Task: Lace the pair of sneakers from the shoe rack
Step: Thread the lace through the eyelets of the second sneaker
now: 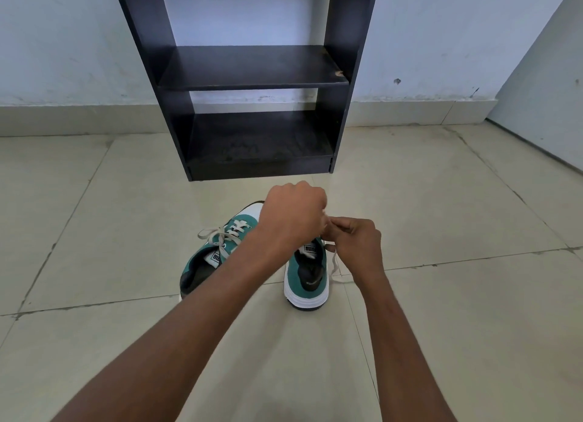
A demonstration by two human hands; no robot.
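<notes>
Green right sneaker [307, 275]: left hand [291, 215] fisted above, right hand [355, 243] pinching its white lace [333, 265].

A floor of large pale beige tiles [441, 219] with thin dark grout lines fills the lower view. It meets a scuffed, pale blue-white painted wall [63, 43] along a low beige tile skirting [79, 120], with a second wall face [545, 100] angling in at right.

Pale walls [63, 43], beige tiled floor [441, 295]
</notes>
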